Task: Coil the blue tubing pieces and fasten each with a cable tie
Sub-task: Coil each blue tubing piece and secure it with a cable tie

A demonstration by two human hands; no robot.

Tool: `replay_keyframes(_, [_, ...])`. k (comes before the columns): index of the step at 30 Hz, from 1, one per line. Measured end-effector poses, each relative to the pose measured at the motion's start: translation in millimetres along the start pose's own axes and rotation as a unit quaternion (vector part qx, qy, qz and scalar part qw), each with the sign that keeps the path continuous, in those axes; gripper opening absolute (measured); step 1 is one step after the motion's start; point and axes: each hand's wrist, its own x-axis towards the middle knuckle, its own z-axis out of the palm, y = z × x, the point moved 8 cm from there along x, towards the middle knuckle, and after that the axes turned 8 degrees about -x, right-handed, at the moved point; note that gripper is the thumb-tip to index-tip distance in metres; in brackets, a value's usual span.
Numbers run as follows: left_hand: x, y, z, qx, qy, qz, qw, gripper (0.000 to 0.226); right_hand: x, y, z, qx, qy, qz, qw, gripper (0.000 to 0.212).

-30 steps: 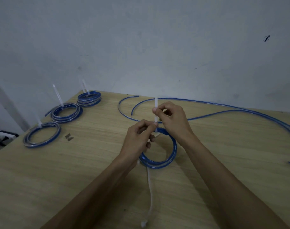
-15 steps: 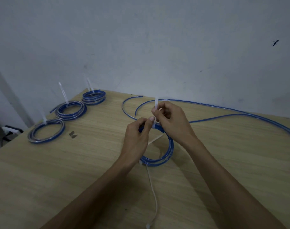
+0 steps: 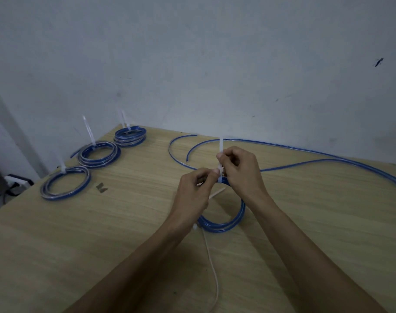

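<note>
The right hand [image 3: 240, 168] pinches the white cable tie [image 3: 221, 150] and has drawn its tail higher above the fingers than a second ago. The left hand [image 3: 196, 188] pinches the tie's head at the far edge of the blue coil [image 3: 224, 222], whose top has lifted off the bench [image 3: 125, 222]. The loop looks nearly cinched. Three tied coils [image 3: 97, 152] lie far left; loose tubing [image 3: 305, 152] runs far right, uncoiled.

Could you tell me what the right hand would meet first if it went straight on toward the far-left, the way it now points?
Probably the cable tie it already pinches, then the left hand just beyond; depth is unclear.
</note>
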Motion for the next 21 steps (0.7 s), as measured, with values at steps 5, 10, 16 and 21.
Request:
replay_keyframes(5, [-2, 6, 0, 0.004, -0.007, 0.026, 1.000, 0.030, -3, -7, 3, 0.018, -0.034, 0.019, 0.999, 0.022])
replay_keyframes(10, [13, 20, -43, -0.052, 0.125, 0.016, 0.991, 0.031, -19, -31, 22, 0.018, -0.105, -0.005, 0.994, 0.021])
replay_keyframes(16, [10, 24, -114, -0.121, 0.220, 0.024, 0.968, 0.035, -34, -63, 61, 0.076, -0.133, -0.001, 0.988, 0.025])
replay_keyframes(21, [-5, 29, -188, -0.039, 0.246, 0.092, 0.964, 0.029, -39, -93, 120, 0.181, -0.211, 0.047, 0.959, 0.021])
